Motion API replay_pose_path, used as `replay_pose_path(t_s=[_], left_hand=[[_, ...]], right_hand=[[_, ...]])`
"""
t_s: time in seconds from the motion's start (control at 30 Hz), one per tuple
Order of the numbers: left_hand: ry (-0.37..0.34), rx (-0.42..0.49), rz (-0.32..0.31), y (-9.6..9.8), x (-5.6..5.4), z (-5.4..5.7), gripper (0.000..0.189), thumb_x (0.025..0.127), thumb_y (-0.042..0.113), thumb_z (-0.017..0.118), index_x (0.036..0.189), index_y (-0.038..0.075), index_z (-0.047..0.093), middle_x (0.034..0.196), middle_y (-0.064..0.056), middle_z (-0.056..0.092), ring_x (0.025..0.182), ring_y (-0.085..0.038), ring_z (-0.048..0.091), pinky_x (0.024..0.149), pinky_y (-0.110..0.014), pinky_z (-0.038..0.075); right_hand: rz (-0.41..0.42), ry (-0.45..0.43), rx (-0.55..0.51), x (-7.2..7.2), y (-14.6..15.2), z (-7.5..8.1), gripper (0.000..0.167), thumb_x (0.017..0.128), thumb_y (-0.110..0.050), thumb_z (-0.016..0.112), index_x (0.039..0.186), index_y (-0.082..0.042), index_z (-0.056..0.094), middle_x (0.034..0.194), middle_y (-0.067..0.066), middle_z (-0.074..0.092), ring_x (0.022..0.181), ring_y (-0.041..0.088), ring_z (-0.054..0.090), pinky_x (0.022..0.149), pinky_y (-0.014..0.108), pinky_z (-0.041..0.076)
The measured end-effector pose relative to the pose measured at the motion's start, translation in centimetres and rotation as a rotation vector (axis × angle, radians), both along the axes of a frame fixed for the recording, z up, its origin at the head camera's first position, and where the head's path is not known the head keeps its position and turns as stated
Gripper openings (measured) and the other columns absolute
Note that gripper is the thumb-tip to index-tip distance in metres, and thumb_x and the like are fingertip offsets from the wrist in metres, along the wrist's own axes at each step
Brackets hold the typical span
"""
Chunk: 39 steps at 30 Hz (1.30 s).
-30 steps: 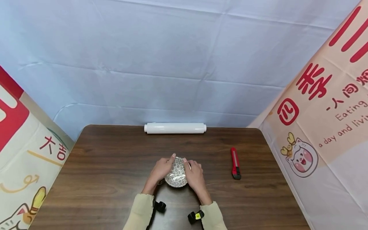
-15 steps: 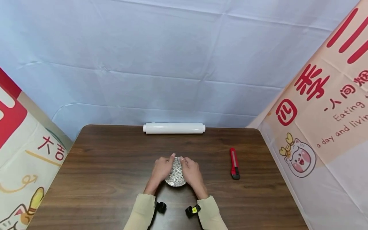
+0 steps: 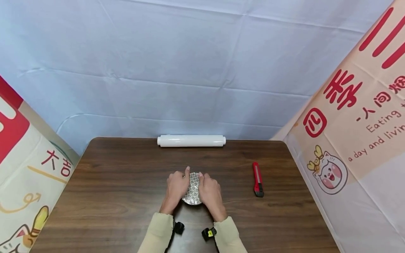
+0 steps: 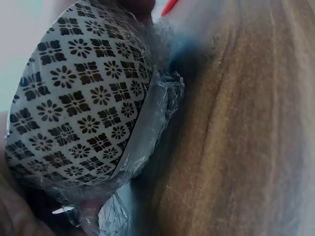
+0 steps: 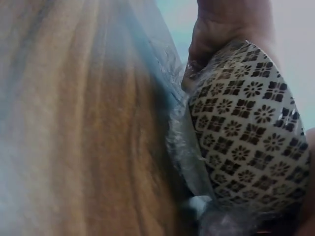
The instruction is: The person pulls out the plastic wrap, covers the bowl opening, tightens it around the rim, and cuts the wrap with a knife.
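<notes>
A round dish (image 3: 192, 189) with a brown-and-white flower pattern is held low over the table between both hands. Clear cling film (image 4: 162, 98) covers it and bunches in crinkles along its lower edge. My left hand (image 3: 177, 186) grips the left side, its thumb lying along the top. From the right, my right hand (image 3: 210, 191) grips the opposite edge with the thumb on the patterned face. The other fingers of both hands go out of sight around the sides. In the right wrist view, film (image 5: 179, 142) also gathers beneath the dish (image 5: 251, 132).
A white roll of cling film (image 3: 191, 141) lies along the table's back edge. To the right is a red utility knife (image 3: 258, 180) with a black end. The dark wooden table (image 3: 126, 189) meets fabric backdrops at the back and sides.
Over the last second the right hand has shifted slightly left and inward, and more of the dish is covered by the hands. The left thumb has moved a little. Roll and knife stay put.
</notes>
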<state>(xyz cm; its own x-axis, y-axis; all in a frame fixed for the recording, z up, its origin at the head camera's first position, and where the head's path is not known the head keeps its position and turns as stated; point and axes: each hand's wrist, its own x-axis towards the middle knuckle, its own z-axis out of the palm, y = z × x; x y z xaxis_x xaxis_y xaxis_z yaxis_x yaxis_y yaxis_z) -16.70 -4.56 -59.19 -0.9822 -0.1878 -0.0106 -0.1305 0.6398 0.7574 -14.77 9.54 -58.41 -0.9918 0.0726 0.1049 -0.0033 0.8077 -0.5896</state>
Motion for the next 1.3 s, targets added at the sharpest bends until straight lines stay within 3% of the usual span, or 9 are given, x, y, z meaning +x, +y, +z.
replay_pose_path(t_s=[0.17, 0.27, 0.37, 0.5, 0.63, 0.8, 1.0, 1.1, 1.3], left_hand=[[-0.006, 0.003, 0.036, 0.0, 0.1, 0.4, 0.073, 0.113, 0.049, 0.036, 0.052, 0.014, 0.057, 0.066, -0.019, 0.071, 0.065, -0.038, 0.069, 0.062, -0.049, 0.054], [0.013, 0.078, 0.039, -0.5, 0.2, 0.8, 0.076, 0.113, 0.053, 0.032, 0.053, 0.013, 0.055, 0.058, -0.019, 0.064, 0.055, -0.038, 0.061, 0.054, -0.046, 0.048], [0.044, 0.146, 0.035, -1.7, 0.6, 0.4, 0.069, 0.112, 0.052, 0.036, 0.066, 0.011, 0.066, 0.066, -0.017, 0.069, 0.062, -0.038, 0.065, 0.055, -0.045, 0.048], [0.029, 0.213, 0.066, -3.1, 3.2, 0.5, 0.048, 0.11, 0.044, 0.047, 0.106, 0.01, 0.08, 0.11, -0.016, 0.079, 0.108, -0.04, 0.073, 0.089, -0.054, 0.057], [-0.039, 0.319, 0.069, -3.0, 6.9, 1.1, 0.047, 0.11, 0.036, 0.051, 0.141, 0.004, 0.065, 0.142, -0.02, 0.067, 0.137, -0.042, 0.059, 0.117, -0.059, 0.046], [-0.059, 0.431, 0.098, -1.2, 9.5, 0.7, 0.054, 0.111, 0.035, 0.053, 0.154, 0.002, 0.051, 0.153, -0.019, 0.058, 0.145, -0.037, 0.054, 0.123, -0.054, 0.042], [0.004, 0.702, 0.211, 1.7, 10.3, 0.1, 0.052, 0.112, 0.023, 0.05, 0.156, -0.005, 0.044, 0.156, -0.026, 0.051, 0.146, -0.037, 0.052, 0.121, -0.047, 0.044], [0.056, 0.829, 0.26, 2.9, 10.3, 0.0, 0.05, 0.113, 0.017, 0.046, 0.156, -0.008, 0.041, 0.157, -0.028, 0.049, 0.147, -0.036, 0.05, 0.119, -0.044, 0.045], [0.07, 0.793, 0.326, 4.0, 10.2, -0.1, 0.049, 0.114, 0.019, 0.046, 0.154, -0.009, 0.044, 0.153, -0.027, 0.054, 0.144, -0.033, 0.054, 0.115, -0.045, 0.048]], right_hand=[[0.022, -0.123, 0.03, -0.2, 0.6, 0.6, 0.052, 0.114, -0.047, 0.038, 0.088, -0.01, 0.063, 0.074, 0.019, 0.067, 0.068, 0.037, 0.066, 0.057, 0.047, 0.047], [0.032, -0.183, -0.081, -0.3, 1.7, 1.3, 0.057, 0.112, -0.055, 0.036, 0.097, -0.011, 0.069, 0.087, 0.014, 0.071, 0.08, 0.03, 0.068, 0.068, 0.044, 0.051], [0.008, -0.22, -0.186, 0.4, 2.8, 2.1, 0.059, 0.109, -0.063, 0.039, 0.114, -0.017, 0.074, 0.108, 0.008, 0.076, 0.104, 0.028, 0.071, 0.089, 0.048, 0.056], [-0.069, -0.202, -0.298, 2.6, 3.9, 2.5, 0.053, 0.108, -0.055, 0.051, 0.135, -0.013, 0.069, 0.135, 0.013, 0.072, 0.131, 0.035, 0.064, 0.111, 0.056, 0.05], [-0.141, -0.174, -0.512, 5.2, 3.4, 2.0, 0.052, 0.108, -0.033, 0.058, 0.147, 0.002, 0.056, 0.147, 0.027, 0.061, 0.141, 0.042, 0.057, 0.119, 0.056, 0.046], [-0.123, -0.145, -0.739, 6.7, 1.7, 1.0, 0.056, 0.109, -0.022, 0.058, 0.153, 0.01, 0.044, 0.153, 0.035, 0.05, 0.146, 0.045, 0.05, 0.12, 0.052, 0.045], [-0.176, -0.147, -0.836, 7.3, 0.3, 0.3, 0.056, 0.11, -0.023, 0.055, 0.153, 0.01, 0.044, 0.151, 0.033, 0.054, 0.145, 0.041, 0.052, 0.12, 0.053, 0.045], [-0.182, -0.131, -0.903, 7.5, -0.3, -0.1, 0.053, 0.111, -0.021, 0.054, 0.152, 0.012, 0.045, 0.148, 0.03, 0.058, 0.141, 0.036, 0.055, 0.115, 0.043, 0.051], [-0.195, -0.116, -0.994, 7.7, -1.2, 0.1, 0.042, 0.112, -0.013, 0.05, 0.143, 0.013, 0.055, 0.141, 0.029, 0.064, 0.131, 0.029, 0.061, 0.097, 0.026, 0.059]])
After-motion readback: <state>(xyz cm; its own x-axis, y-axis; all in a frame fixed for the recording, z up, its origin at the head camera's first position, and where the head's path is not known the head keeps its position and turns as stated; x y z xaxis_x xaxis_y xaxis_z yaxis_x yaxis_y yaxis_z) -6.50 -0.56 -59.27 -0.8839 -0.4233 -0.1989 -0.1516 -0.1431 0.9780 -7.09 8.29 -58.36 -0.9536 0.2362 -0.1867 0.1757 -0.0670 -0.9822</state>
